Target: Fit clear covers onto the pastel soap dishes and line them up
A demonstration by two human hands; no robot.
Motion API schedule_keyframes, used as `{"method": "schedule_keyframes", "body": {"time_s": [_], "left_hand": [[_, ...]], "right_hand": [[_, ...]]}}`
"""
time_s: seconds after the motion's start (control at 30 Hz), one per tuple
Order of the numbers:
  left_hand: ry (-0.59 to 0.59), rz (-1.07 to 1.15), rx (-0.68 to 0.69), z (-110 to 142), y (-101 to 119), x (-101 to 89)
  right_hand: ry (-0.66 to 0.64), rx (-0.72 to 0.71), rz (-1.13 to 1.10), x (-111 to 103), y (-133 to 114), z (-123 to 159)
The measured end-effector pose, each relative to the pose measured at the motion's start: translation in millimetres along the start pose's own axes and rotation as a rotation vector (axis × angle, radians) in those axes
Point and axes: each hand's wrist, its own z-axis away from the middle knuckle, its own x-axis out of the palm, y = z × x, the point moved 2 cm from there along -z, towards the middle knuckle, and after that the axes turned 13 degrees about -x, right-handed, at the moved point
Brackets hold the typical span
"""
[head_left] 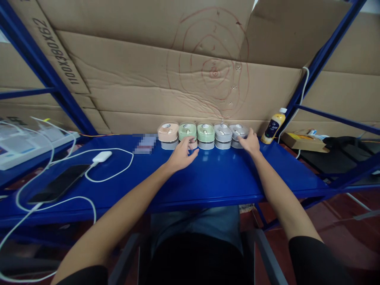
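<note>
Several small two-tier boxes with clear-topped lids stand side by side against the cardboard at the back of the table. From the left they run peach box (pixel 168 132), green box (pixel 184 128), a second green box (pixel 206 133), blue-grey box (pixel 223 134) and grey box (pixel 237 130). In front of the first green box is my left hand (pixel 183 153), fingers loosely curled and thumb apart, holding nothing; it partly hides that box. My right hand (pixel 251 141) grips the grey box at the right end, thumb at its front and fingers along its right side.
A juice bottle (pixel 273 126) stands right of my right hand, near the blue frame. At left lie a phone (pixel 62 183), a white charger (pixel 102 156) and looping white cables. An open carton (pixel 307 142) sits farther right. Cardboard (pixel 133 87) walls the back.
</note>
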Motion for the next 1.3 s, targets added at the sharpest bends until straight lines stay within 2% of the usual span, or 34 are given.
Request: {"method": "schedule_keyframes", "body": {"time_s": [0.2, 0.43, 0.57, 0.63, 0.73, 0.83, 0.9, 1.1, 1.3], "left_hand": [[0.006, 0.001, 0.022, 0, -1, 0.0], [-0.014, -0.007, 0.017, 0, -1, 0.4], [-0.014, -0.026, 0.009, -1, -2, 0.0], [-0.020, -0.037, 0.011, -1, -3, -0.4], [-0.030, -0.052, 0.019, 0, -3, -0.9], [-0.033, -0.057, 0.024, 0, -2, -0.9], [-0.037, -0.057, 0.026, 0, -2, -0.8], [-0.054, -0.057, 0.030, 0, -3, -0.7], [-0.051, -0.053, 0.057, -1, -5, 0.5]], "right_hand": [[0.034, 0.028, -0.017, 0, 9, -2], [0.153, 0.099, -0.237, -2, 44, -11], [0.136, 0.134, -0.273, -2, 58, -13], [0.117, 0.113, -0.299, 2, 57, -12], [0.103, -0.013, -0.335, 9, 47, -9], [0.102, -0.159, -0.283, 15, 35, -5], [0.101, -0.199, -0.227, 17, 29, -3], [0.052, -0.194, -0.141, 16, 18, 0], [0.132, -0.167, -0.125, 8, 16, 0]]}}
